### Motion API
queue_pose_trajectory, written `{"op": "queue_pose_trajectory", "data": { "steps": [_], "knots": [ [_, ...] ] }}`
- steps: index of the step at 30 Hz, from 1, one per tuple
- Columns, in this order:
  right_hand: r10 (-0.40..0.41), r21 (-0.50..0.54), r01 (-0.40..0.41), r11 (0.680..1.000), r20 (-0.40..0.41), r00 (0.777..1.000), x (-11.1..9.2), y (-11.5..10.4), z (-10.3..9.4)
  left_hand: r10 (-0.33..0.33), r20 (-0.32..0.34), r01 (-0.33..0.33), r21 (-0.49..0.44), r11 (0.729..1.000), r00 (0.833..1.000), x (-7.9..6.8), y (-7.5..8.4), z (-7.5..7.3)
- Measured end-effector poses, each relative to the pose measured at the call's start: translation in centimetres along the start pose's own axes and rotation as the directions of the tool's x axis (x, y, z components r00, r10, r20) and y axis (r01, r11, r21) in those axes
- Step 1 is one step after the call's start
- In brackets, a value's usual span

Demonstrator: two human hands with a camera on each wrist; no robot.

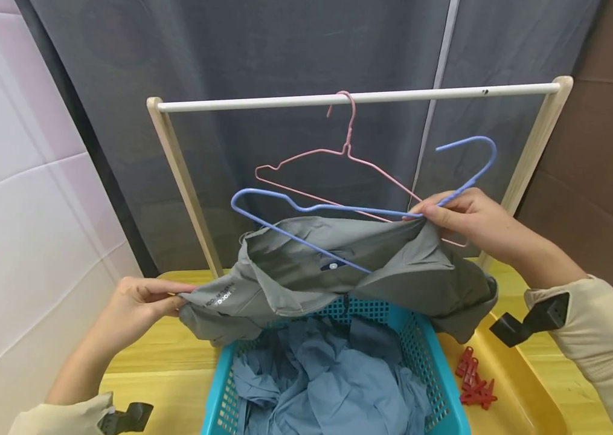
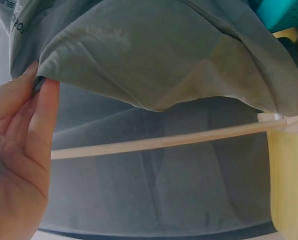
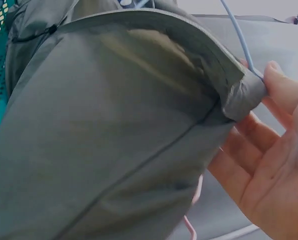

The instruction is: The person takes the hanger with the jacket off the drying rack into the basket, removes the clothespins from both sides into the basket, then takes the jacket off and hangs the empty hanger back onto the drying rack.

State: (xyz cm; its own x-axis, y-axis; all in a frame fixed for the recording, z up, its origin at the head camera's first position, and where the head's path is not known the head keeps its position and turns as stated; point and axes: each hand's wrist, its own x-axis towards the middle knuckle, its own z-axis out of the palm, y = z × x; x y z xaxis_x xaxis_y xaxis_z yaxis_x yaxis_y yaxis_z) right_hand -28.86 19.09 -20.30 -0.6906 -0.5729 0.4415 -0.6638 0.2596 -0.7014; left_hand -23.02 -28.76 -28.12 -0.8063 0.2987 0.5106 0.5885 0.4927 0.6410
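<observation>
A grey zip jacket [image 1: 306, 260] with small white lettering hangs stretched between my hands, above the basket. My left hand [image 1: 140, 308] pinches its cloth near the lettering, between thumb and fingers. A blue clothes hanger [image 1: 333, 207] stands partly inside the jacket's opening; its left arm shows outside the cloth and its right arm is hidden. With thumb and fingers, my right hand [image 1: 474, 217] pinches the hanger below its hook together with the jacket's edge. In the right wrist view the zip edge [image 3: 189, 22] of the jacket runs up to my fingers.
Behind the jacket, a pink hanger [image 1: 349, 130] hangs on the white rail [image 1: 241, 104] of a wooden-legged rack. Below is a turquoise basket [image 1: 219, 393] with blue-grey clothing [image 1: 333, 380] in it. Several red clothes pegs [image 1: 471, 380] lie in a yellow tray [image 1: 523, 393] at the right.
</observation>
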Motion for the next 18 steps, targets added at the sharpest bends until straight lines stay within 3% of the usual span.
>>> {"op": "queue_pose_trajectory", "data": {
  "steps": [8, 13, 18],
  "knots": [
    [-0.029, 0.164, 0.025, 0.986, 0.021, 0.999, 1.7, 0.6, 1.0, -0.006, 0.029, 0.005, 0.035, 0.999, 1.0, -0.1, 0.9, 0.7],
    [-0.023, 0.219, 0.018, 0.976, 0.022, 0.999, 2.2, 0.5, 1.7, -0.053, 0.113, 0.05, 0.024, 0.998, 0.992, -0.3, 1.0, 0.9],
    [-0.03, 0.3, 0.025, 0.954, 0.013, 0.999, 2.5, 0.3, 2.3, -0.115, 0.204, 0.107, 0.049, 0.993, 0.972, -0.6, 0.7, 1.1]
  ]
}}
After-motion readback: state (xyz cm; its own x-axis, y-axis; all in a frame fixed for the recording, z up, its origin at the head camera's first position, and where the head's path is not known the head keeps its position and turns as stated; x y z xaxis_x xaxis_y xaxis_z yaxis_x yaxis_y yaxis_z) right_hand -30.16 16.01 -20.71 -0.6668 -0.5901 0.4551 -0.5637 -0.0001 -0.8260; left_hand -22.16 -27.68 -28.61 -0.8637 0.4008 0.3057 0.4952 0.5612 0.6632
